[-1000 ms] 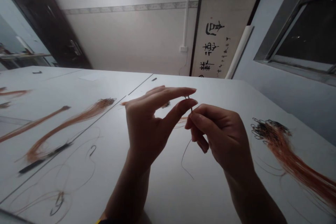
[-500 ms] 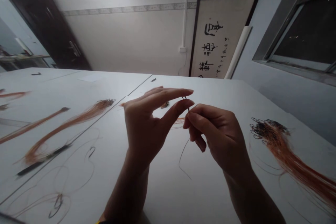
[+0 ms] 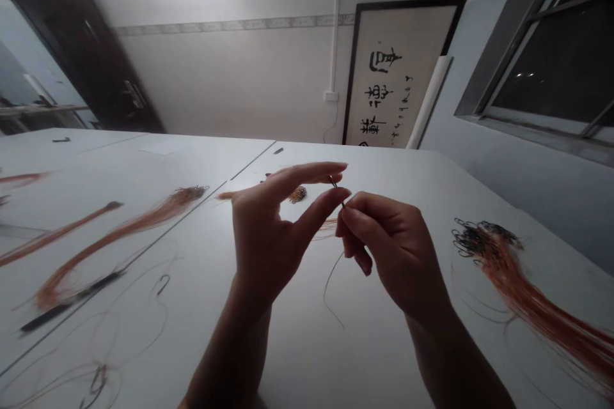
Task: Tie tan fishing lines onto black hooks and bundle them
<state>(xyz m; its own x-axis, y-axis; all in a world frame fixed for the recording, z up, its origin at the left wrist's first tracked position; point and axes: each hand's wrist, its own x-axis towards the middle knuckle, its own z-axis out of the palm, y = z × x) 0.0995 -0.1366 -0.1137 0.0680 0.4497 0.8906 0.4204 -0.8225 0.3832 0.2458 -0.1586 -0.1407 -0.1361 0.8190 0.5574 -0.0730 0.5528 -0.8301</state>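
Note:
Above the white table, a small dark fish hook [image 3: 334, 183] is between my two hands. My left hand [image 3: 268, 230] is closed on its upper part, thumb below and fingers above. The thumb and forefinger of my right hand [image 3: 393, 236] pinch its lower end, and its other fingers are curled in. A thin length of fishing line [image 3: 325, 294] hangs in a curve below my right hand. The fingers hide much of the hook, and I cannot make out how the line joins it.
A big bundle of hooks [image 3: 484, 243] with orange line lies at right. Line bundles [image 3: 129, 223] and a long dark strip [image 3: 71, 303] lie at left. Near front left is a loose hook [image 3: 164, 284] with tangled line. More hooks [image 3: 298, 194] show behind my left hand.
My left fingers have come down slightly and the upper part of the hook looks more tilted between them. Both hands stay at nearly the same place; the view has shifted slightly.

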